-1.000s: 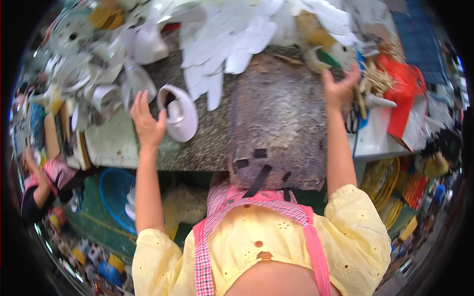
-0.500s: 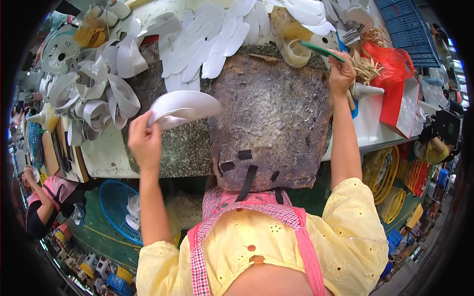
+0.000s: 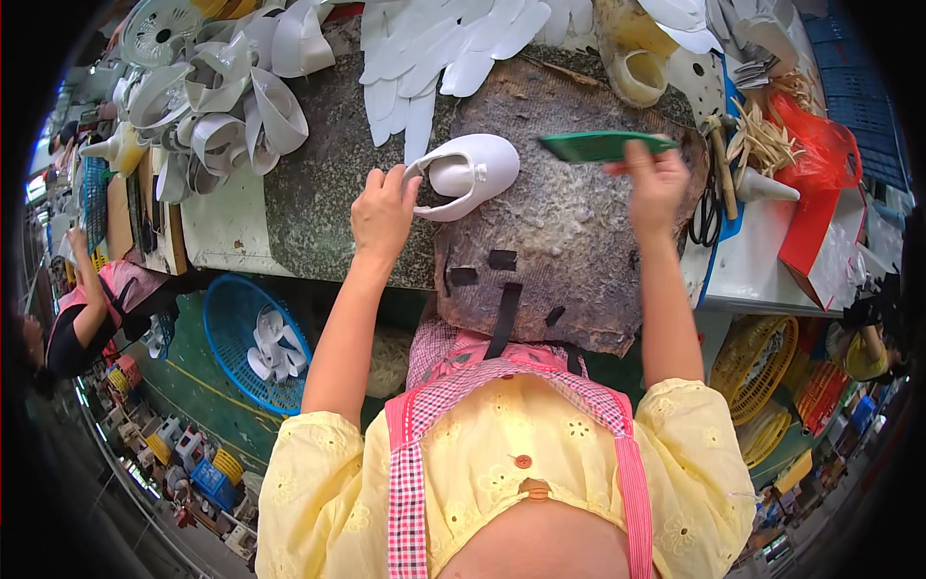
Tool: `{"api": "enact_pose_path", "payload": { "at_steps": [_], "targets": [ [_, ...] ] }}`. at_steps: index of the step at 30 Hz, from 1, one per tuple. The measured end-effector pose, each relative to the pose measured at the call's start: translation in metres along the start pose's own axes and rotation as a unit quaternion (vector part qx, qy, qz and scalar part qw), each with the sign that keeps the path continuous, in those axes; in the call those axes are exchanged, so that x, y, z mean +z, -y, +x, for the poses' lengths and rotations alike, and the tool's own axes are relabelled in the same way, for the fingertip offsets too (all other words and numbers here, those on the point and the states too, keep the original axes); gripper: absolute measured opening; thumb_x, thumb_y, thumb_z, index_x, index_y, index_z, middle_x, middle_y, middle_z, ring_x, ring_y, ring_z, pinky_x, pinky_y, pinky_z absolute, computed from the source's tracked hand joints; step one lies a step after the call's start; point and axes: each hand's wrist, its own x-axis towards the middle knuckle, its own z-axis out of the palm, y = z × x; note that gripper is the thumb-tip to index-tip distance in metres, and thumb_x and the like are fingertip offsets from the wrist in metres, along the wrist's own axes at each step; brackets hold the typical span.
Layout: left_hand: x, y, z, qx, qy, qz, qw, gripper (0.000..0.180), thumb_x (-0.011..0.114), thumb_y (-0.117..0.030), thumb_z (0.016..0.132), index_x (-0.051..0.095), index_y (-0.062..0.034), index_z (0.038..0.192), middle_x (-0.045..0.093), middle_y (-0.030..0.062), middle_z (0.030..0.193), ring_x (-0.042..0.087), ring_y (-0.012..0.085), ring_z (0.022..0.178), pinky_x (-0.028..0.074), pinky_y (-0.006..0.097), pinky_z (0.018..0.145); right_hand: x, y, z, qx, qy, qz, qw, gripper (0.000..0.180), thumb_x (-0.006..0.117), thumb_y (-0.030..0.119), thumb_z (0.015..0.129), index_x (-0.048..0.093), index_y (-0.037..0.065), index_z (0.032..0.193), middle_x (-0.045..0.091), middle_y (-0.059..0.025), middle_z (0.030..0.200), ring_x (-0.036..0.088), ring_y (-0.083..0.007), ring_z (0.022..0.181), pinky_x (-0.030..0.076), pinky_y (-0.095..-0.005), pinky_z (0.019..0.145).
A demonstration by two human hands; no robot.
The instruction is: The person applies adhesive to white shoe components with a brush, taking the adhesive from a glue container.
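White shoe (image 3: 494,166) and green tool (image 3: 598,147) over the brown mat (image 3: 569,256)
The left hand (image 3: 382,214), gripping the heel, has brought the shoe inward; the right hand (image 3: 658,188), clutching the tool (blurred, kind unclear), has swung closer, so both seem within working reach.
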Motion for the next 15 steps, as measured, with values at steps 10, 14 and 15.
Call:
{"api": "enact_pose_path", "payload": {
  "at_steps": [10,14,15],
  "targets": [
    [0.007,0.007,0.000,-0.039,0.063,-0.013,0.997,0.019,0.059,-0.017,0.076,0.057,-0.0071,0.092,0.049,0.0109,0.072,0.056,0.0290,0.066,0.046,0.038,0.056,0.067,-0.057,0.005,-0.110,0.216,-0.198,0.950,0.009,0.058,0.002,0.074,0.061,0.006,0.082,0.062,-0.0060,0.072,0.059,-0.0139,0.062,0.045,-0.0238,0.053],
    [-0.001,0.002,-0.002,0.069,-0.074,-0.053,0.993,0.033,0.068,-0.016,0.068,0.056,-0.0051,0.097,0.046,0.0074,0.073,0.049,0.0247,0.078,0.043,0.035,0.066,0.039,-0.054,-0.018,-0.122,0.283,-0.193,0.931,0.012,0.056,-0.004,0.075,0.060,0.004,0.083,0.060,-0.0060,0.073,0.055,-0.0123,0.062,0.045,-0.0253,0.055],
    [-0.002,0.002,-0.004,0.069,-0.073,-0.055,0.993,0.033,0.068,-0.016,0.068,0.056,-0.0051,0.097,0.046,0.0074,0.073,0.049,0.0247,0.078,0.043,0.035,0.066,0.037,-0.053,-0.017,-0.120,0.283,-0.196,0.931,0.012,0.056,-0.004,0.075,0.060,0.004,0.083,0.060,-0.0060,0.073,0.055,-0.0123,0.062,0.045,-0.0253,0.055]
  ]
}}
